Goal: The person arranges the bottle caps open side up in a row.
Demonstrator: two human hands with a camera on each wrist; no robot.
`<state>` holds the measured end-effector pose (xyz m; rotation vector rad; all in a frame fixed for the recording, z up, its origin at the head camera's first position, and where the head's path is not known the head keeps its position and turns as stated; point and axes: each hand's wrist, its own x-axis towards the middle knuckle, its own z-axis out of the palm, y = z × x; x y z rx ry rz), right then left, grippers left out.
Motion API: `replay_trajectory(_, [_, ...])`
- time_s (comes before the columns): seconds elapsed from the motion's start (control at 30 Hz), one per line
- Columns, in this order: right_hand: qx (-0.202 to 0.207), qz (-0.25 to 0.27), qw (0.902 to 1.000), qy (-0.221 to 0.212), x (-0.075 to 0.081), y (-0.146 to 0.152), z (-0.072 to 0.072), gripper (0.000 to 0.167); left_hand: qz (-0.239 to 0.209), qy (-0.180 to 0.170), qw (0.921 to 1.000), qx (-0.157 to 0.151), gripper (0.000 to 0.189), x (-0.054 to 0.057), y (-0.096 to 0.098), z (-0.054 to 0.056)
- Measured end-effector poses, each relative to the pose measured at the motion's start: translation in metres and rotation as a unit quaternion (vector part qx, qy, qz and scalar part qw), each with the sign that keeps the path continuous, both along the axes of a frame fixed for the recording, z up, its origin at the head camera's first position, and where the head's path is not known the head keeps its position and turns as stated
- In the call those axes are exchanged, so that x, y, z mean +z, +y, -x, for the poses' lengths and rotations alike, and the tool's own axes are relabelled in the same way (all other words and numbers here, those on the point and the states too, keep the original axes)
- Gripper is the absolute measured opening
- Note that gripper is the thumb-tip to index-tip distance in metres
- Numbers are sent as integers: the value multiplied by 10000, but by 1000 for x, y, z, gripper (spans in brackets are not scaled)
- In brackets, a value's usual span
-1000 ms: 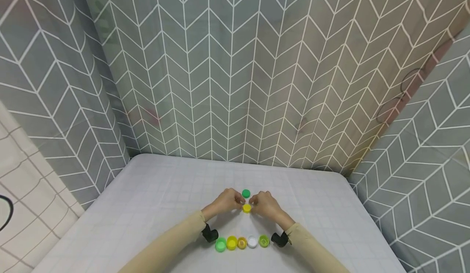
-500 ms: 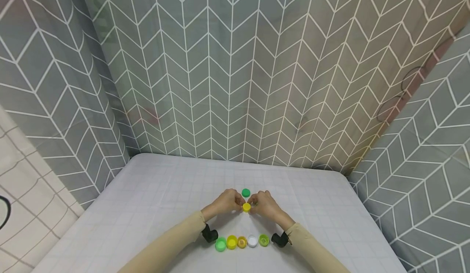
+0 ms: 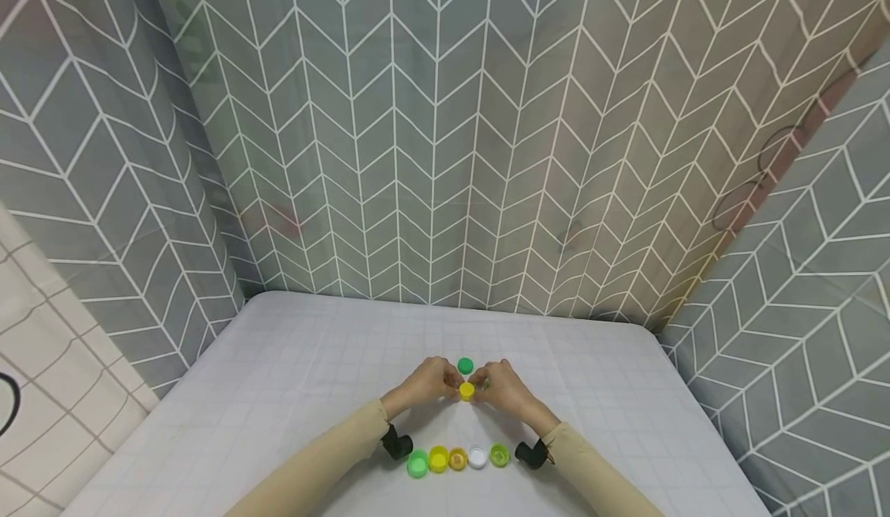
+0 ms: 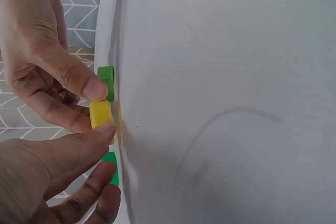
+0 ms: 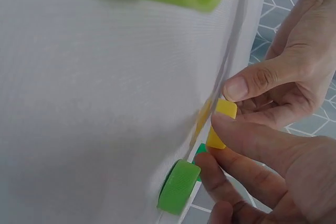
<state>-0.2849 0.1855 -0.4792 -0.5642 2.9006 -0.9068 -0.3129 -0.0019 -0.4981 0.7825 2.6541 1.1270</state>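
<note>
Between my two hands a yellow bottle cap (image 3: 467,392) is pinched from both sides, seemingly just above the cloth. My left hand (image 3: 433,380) grips its left side with thumb and finger. The thumb and fingers of my right hand (image 3: 502,387) hold the opposite side. Just beyond the yellow cap lies a dark green cap (image 3: 465,365). A ridged green cap (image 5: 179,187) stands by my right fingers, mostly hidden in the head view. A yellowish patch (image 5: 202,123) shows beside the held cap; whether it is a reflection or another cap, I cannot tell.
Closer to me, a row of caps sits on the white cloth (image 3: 334,347): light green (image 3: 418,464), yellow (image 3: 438,459), amber (image 3: 457,459), white (image 3: 477,457) and lime green (image 3: 499,455). Dark wrist cameras (image 3: 398,443) hang near both row ends. A patterned curtain (image 3: 431,154) rises behind.
The yellow cap has shifted slightly up in the head view, and the fingers of both hands have closed in on it. The row of caps has stayed put.
</note>
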Motion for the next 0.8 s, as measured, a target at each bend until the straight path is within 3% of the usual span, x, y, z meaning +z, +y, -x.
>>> replay_trajectory(0.2, [316, 169, 9990, 261, 2, 4, 2, 17, -80, 347, 9993, -76, 19, 6, -1, 0])
replay_trajectory(0.33, [372, 359, 9984, 207, 7, 6, 0, 17, -197, 391, 9990, -108, 16, 10, -1, 0])
replay_trajectory(0.8, [-21, 707, 9955, 637, 24, 6, -1, 24, -774, 346, 9963, -138, 23, 30, -6, 2])
